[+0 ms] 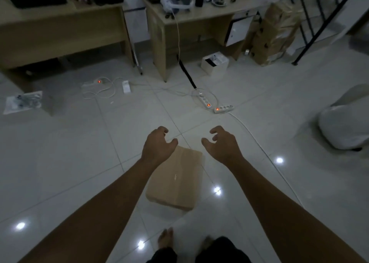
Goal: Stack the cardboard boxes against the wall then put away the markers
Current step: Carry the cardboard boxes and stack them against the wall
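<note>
A closed brown cardboard box lies flat on the white tiled floor just in front of my bare feet. My left hand hovers over the box's far left corner with fingers loosely curled, holding nothing. To the right of that same far edge, my right hand is held out with fingers loosely curled and empty. Neither hand touches the box. More cardboard boxes are stacked at the back right beside a desk. No markers are visible.
Two wooden desks stand at the back. Power strips and white cables cross the floor ahead. A small white box sits near the right desk, a plastic packet at left, a white bag at right, black stair railing at far right.
</note>
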